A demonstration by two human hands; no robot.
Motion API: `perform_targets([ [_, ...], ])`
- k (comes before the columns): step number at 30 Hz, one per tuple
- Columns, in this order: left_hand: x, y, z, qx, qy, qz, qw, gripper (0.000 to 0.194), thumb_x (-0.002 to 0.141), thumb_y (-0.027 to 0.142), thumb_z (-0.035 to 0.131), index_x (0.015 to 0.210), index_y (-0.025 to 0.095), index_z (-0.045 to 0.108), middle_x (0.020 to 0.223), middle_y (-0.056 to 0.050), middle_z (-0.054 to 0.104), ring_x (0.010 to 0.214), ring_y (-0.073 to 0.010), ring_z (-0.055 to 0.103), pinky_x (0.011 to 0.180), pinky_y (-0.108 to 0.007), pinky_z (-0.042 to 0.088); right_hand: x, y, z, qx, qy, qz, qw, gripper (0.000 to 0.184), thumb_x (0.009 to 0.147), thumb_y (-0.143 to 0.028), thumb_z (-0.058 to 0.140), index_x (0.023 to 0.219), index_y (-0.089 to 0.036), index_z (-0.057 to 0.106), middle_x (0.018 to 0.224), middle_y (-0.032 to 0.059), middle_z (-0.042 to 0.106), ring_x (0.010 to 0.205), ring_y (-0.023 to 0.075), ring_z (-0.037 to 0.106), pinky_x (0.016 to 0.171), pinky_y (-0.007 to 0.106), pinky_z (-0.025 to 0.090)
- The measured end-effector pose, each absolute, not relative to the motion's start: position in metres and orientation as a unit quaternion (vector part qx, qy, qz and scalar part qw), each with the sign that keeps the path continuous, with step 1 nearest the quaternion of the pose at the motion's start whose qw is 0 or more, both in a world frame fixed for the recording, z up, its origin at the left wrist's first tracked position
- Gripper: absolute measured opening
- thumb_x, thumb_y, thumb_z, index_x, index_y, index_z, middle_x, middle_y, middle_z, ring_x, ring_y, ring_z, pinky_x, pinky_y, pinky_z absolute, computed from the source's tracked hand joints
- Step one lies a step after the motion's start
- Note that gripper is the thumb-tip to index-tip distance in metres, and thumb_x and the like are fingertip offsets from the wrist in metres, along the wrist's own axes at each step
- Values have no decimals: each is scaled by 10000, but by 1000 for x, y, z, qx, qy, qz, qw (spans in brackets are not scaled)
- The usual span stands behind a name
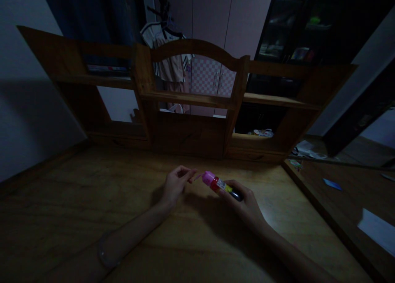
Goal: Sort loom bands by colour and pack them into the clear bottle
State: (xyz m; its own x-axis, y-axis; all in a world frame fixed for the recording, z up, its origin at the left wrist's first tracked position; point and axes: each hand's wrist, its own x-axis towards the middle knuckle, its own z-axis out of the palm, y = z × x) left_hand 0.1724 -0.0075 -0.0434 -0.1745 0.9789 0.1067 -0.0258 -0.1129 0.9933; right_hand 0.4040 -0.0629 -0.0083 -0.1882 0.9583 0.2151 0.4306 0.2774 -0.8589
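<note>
Tilted above the desk is a small bottle (218,184) with a pink cap, a red upper part, a pale printed label and a dark base. My right hand (245,200) wraps around its lower half, the cap end pointing left. A thin pink strip (198,177) sticks out from the cap toward my left hand (177,184). The left thumb and fingers are pinched together at the strip's outer end; the exact contact is hard to see in the dim light. On my left forearm sits a pale bracelet (106,252).
Along the far side of the wooden desk (123,217) stands a wooden shelf unit (191,135) with drawers. To the right, a lower brown surface (339,209) holds a blue card (332,184) and white paper (378,229). Clothes (169,61) hang behind the shelf.
</note>
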Motion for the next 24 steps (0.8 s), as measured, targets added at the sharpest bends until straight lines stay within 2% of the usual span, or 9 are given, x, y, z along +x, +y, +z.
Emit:
perform_targets([
  [2, 174, -7, -45, 453, 492, 579, 467, 293, 737, 415, 763, 735, 142, 654, 646, -9, 636, 607, -123, 586, 606, -221, 457, 404, -63, -8, -502, -692, 333, 398, 301, 880, -475, 602, 1007, -212, 675, 908, 13, 694, 833, 205, 639, 696, 269, 442],
  [7, 180, -8, -47, 429, 446, 579, 531, 320, 737, 363, 773, 943, 127, 707, 861, -71, 714, 780, -169, 666, 756, -272, 528, 405, -62, -10, -514, -682, 329, 403, 315, 877, -486, 596, 977, -199, 678, 858, 16, 687, 788, 199, 622, 649, 260, 424],
  [12, 179, -7, -52, 432, 414, 577, 557, 306, 736, 336, 781, 949, 131, 702, 893, -79, 721, 821, -174, 674, 812, -292, 537, 404, -62, -10, -527, -669, 332, 406, 337, 875, -503, 588, 957, -188, 674, 826, 16, 677, 746, 189, 599, 611, 254, 400],
  [14, 178, -7, -54, 430, 407, 580, 559, 295, 733, 337, 785, 930, 138, 691, 873, -68, 715, 810, -167, 674, 801, -286, 538, 404, -62, -8, -526, -668, 332, 407, 332, 878, -502, 585, 964, -194, 673, 827, 12, 675, 754, 187, 597, 625, 255, 402],
  [18, 178, -6, -55, 432, 425, 563, 563, 290, 743, 377, 777, 880, 150, 659, 830, -52, 702, 725, -144, 665, 678, -236, 518, 404, -63, -6, -528, -664, 338, 408, 335, 879, -508, 584, 975, -199, 672, 851, 10, 678, 783, 192, 605, 648, 256, 410],
  [24, 179, -4, -56, 439, 408, 554, 578, 273, 739, 359, 786, 870, 148, 673, 816, -32, 680, 701, -119, 638, 690, -228, 518, 403, -63, -6, -530, -662, 338, 408, 349, 877, -514, 585, 979, -193, 676, 856, 19, 684, 792, 199, 612, 654, 262, 412],
])
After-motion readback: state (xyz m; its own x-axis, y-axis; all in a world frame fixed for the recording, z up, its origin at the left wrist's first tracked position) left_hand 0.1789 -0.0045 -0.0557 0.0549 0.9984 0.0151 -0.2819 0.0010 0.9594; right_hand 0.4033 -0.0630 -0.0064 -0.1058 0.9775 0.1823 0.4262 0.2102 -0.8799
